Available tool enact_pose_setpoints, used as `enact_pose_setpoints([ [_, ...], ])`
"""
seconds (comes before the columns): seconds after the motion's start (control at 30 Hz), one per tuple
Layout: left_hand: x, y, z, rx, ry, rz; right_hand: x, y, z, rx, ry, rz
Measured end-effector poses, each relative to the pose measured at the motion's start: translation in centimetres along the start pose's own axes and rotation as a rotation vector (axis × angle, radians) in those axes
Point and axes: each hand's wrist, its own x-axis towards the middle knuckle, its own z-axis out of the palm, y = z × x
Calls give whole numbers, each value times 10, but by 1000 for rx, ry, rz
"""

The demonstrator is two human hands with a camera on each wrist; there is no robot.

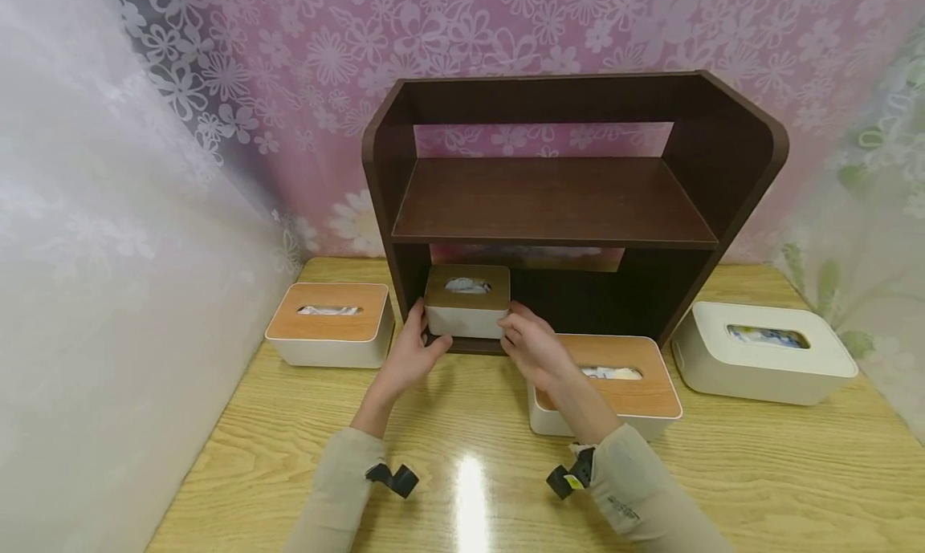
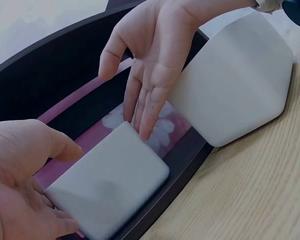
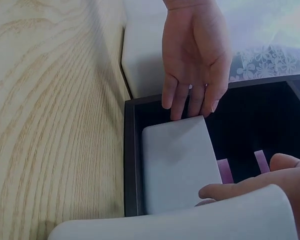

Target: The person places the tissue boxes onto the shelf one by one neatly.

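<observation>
A small tissue box with a brown wood-look lid and white sides sits in the lower left of a dark brown shelf unit. My left hand is at the box's left side, its fingers fairly straight along that wall. On the right side, my right hand touches the box near its edge with extended fingertips, as the left wrist view shows of the same right hand. In the right wrist view the left hand's fingers meet the box's end. The box's underside is hidden.
Another wood-lidded tissue box stands left of the shelf. A larger one lies under my right forearm, in front of the shelf. An all-white tissue box stands at the right. The wooden table meets a pale wall on the left.
</observation>
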Motion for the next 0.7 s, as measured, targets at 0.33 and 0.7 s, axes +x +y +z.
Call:
enact_pose_setpoints([
  [0.33,4,-2,0,-3,-9,-26,6,1,-1,23,-14,-5],
  [0.7,6,-6,3,5,3,-2,11,1,-1,42,30,2],
])
